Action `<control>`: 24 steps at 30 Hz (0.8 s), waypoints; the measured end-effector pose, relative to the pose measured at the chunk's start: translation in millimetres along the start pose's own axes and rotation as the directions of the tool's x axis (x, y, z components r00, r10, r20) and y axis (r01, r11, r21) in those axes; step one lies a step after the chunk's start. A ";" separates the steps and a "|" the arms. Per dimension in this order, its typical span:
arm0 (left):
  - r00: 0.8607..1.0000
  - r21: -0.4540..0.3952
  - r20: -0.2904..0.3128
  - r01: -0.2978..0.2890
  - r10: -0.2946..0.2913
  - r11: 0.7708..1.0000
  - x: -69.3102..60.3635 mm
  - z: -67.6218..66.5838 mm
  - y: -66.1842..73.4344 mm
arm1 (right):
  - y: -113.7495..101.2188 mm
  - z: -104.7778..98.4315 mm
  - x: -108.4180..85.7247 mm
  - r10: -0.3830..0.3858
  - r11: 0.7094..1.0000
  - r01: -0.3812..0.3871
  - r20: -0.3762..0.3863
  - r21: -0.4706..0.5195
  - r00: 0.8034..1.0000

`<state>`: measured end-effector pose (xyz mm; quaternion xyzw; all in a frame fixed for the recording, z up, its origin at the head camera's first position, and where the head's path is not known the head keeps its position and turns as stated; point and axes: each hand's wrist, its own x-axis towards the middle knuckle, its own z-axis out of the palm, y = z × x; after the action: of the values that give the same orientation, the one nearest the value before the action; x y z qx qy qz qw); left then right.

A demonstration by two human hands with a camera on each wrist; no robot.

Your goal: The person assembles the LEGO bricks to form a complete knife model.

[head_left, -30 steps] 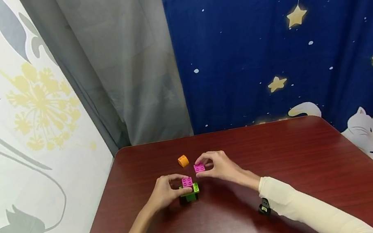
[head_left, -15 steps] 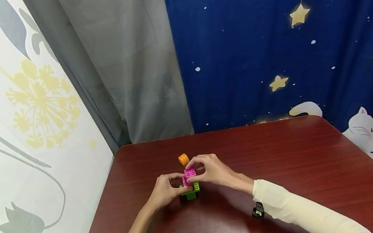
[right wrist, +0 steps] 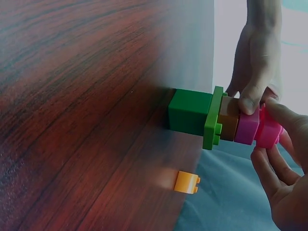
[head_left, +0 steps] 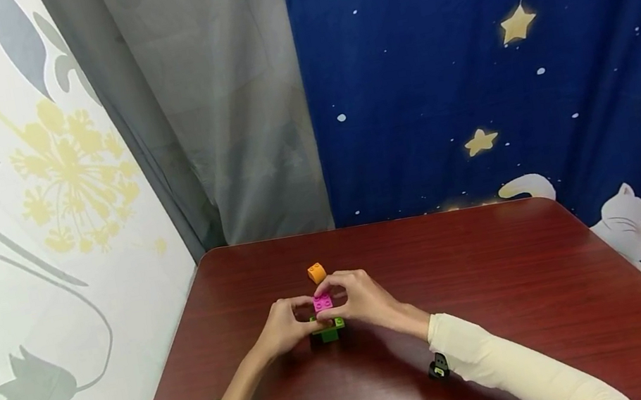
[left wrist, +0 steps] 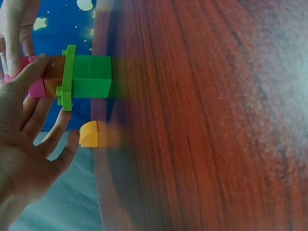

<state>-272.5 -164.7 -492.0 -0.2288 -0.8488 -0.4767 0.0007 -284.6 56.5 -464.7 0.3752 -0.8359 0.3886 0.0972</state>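
Observation:
A stack of toy building bricks stands on the table between both hands. At its base is a dark green brick, topped by a light green plate. Above that come a brown brick and a magenta brick. My left hand pinches the stack at the magenta brick, its thumb on the near side. With thumb and fingertips, my right hand holds a pink brick on top of the magenta one. Whether those two are fully joined, I cannot tell.
A small orange brick with a curved side lies behind the stack, close to the right hand's fingers. The dark red wooden table reaches back to a grey curtain and a blue one. A white patterned wall borders the left.
My right hand has carried the pink brick leftward onto the top of the stack, then lowered slightly. The left hand has stayed at the stack. The head view has shifted a little.

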 end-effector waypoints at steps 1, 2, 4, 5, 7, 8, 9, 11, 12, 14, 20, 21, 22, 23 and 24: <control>1.000 0.004 -0.001 0.000 0.000 1.000 0.0 0.0 -0.1 | -0.3 0.5 0.0 0.007 1.000 -0.007 -0.002 -0.001 1.000; 1.000 0.007 -0.001 0.002 -0.002 1.000 -0.1 -0.1 -0.1 | -0.4 1.2 0.0 0.015 1.000 -0.015 -0.003 -0.002 1.000; 1.000 0.009 0.003 0.002 -0.002 1.000 -0.3 -0.1 -0.4 | -0.8 2.1 0.2 0.029 1.000 -0.029 -0.006 0.000 1.000; 1.000 0.010 0.005 0.001 -0.001 1.000 -0.3 0.0 -0.4 | -1.0 2.4 0.3 0.038 0.999 -0.038 -0.007 0.001 0.999; 1.000 0.007 0.011 0.000 -0.001 1.000 -0.3 0.1 -0.5 | -1.7 2.8 0.0 0.043 0.999 -0.043 -0.015 -0.010 0.999; 1.000 0.004 0.013 0.001 -0.002 1.000 -0.5 -0.1 -0.4 | -1.8 3.0 -0.3 0.042 0.999 -0.042 -0.019 -0.018 0.999; 1.000 0.001 0.016 0.001 -0.001 1.000 -0.6 -0.1 -0.5 | -2.0 3.3 -0.7 0.039 0.999 -0.040 -0.025 -0.028 0.999; 1.000 0.000 0.018 0.001 -0.001 1.000 -0.2 -0.2 -0.4 | -2.2 3.1 -1.3 0.034 0.998 -0.035 -0.034 -0.046 0.999; 1.000 0.000 0.019 0.001 -0.001 1.000 0.1 -0.2 -0.4 | -2.0 3.1 -1.5 0.032 0.998 -0.033 -0.037 -0.048 0.999; 1.000 0.001 0.021 0.002 -0.002 1.000 0.3 -0.2 -0.4 | -1.3 3.2 -1.9 0.031 0.998 -0.033 -0.043 -0.045 0.999; 1.000 0.013 0.020 -0.002 0.002 1.000 0.0 -0.3 -1.5 | 3.0 5.2 -2.3 0.058 0.998 -0.058 -0.046 -0.004 0.997; 1.000 0.019 0.019 -0.002 0.002 1.000 -0.2 -0.4 -1.8 | 3.9 5.7 -2.5 0.058 0.998 -0.058 -0.049 -0.003 0.997; 1.000 0.021 0.021 -0.003 0.002 1.000 -0.4 -0.4 -2.0 | 4.8 6.2 -2.6 0.057 0.998 -0.057 -0.051 -0.004 0.997; 1.000 0.019 0.019 -0.001 0.001 1.000 -0.6 -0.3 -2.2 | 5.6 6.6 -2.8 0.054 0.998 -0.055 -0.052 -0.004 0.997; 1.000 0.026 0.016 -0.001 0.001 1.000 -0.7 -0.3 -2.1 | 6.3 6.9 -2.9 0.051 0.999 -0.051 -0.055 -0.005 0.997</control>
<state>-272.7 -166.2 -493.7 -0.2329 -0.8547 -0.4639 -0.0031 -286.2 55.7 -474.3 0.3428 -0.8435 0.3983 0.1114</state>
